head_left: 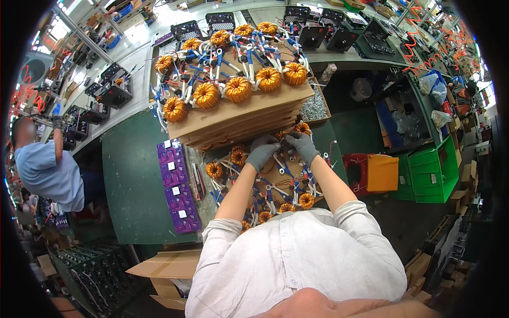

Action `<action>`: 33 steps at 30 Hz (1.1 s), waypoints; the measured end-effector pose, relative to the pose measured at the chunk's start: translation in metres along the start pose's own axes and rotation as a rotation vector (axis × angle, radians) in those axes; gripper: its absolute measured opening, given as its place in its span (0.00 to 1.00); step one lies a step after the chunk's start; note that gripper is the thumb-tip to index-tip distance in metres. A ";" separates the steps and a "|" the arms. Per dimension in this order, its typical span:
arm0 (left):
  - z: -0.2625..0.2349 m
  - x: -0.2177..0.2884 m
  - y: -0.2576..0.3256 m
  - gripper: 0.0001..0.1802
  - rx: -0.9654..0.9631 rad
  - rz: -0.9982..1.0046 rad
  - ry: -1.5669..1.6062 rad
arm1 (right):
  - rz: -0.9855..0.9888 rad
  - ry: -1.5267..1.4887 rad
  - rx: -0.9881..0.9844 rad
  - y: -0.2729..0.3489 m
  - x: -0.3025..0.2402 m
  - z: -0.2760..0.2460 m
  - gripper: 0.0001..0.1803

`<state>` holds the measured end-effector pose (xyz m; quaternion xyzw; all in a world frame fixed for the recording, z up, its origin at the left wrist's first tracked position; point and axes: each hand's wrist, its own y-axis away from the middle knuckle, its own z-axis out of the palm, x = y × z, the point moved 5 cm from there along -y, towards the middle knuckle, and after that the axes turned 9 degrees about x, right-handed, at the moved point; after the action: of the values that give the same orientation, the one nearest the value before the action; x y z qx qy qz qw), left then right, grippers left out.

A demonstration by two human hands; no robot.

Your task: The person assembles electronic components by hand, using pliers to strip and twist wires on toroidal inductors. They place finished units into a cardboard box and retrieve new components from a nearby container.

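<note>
My left hand (262,151) and my right hand (302,148), both in grey gloves, meet just in front of a cardboard stack. Their fingers are bent and pinched close together beside a copper-wound ring coil (280,135); what lies between the fingertips is too small to make out. Around and below them, on a cardboard sheet (281,180), lie more ring coils (306,200) with blue and white cable leads. Another coil (238,156) is left of my left hand, and one more (303,128) sits just beyond my right hand.
Layered cardboard (241,124) carries several coils with leads. Purple circuit boards (177,185) and a box cutter (198,182) lie on the green table (130,180) at left. Small metal parts fill a box (316,105). Right are an orange-topped stool (383,173) and green crate (432,172); a person (47,164) works left.
</note>
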<state>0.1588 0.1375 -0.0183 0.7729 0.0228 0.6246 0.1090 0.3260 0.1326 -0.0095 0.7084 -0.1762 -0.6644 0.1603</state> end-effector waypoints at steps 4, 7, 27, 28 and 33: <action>0.000 0.005 0.003 0.11 0.021 -0.031 0.031 | -0.050 0.004 0.030 -0.002 0.002 -0.002 0.21; 0.000 0.003 0.002 0.11 0.028 -0.037 0.037 | -0.007 -0.046 0.063 -0.001 0.005 -0.002 0.20; 0.031 0.060 0.052 0.19 -0.159 0.367 -0.733 | -0.498 0.451 0.097 0.061 -0.026 -0.008 0.13; 0.027 0.062 0.061 0.20 -0.152 0.405 -0.813 | -0.568 0.491 0.094 0.067 -0.029 -0.006 0.12; 0.011 0.063 0.113 0.26 0.237 0.549 -0.858 | -0.569 0.354 0.261 0.070 -0.044 0.008 0.12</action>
<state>0.1715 0.0361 0.0621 0.9439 -0.1569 0.2504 -0.1475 0.3135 0.0907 0.0617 0.8477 -0.0246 -0.5213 -0.0948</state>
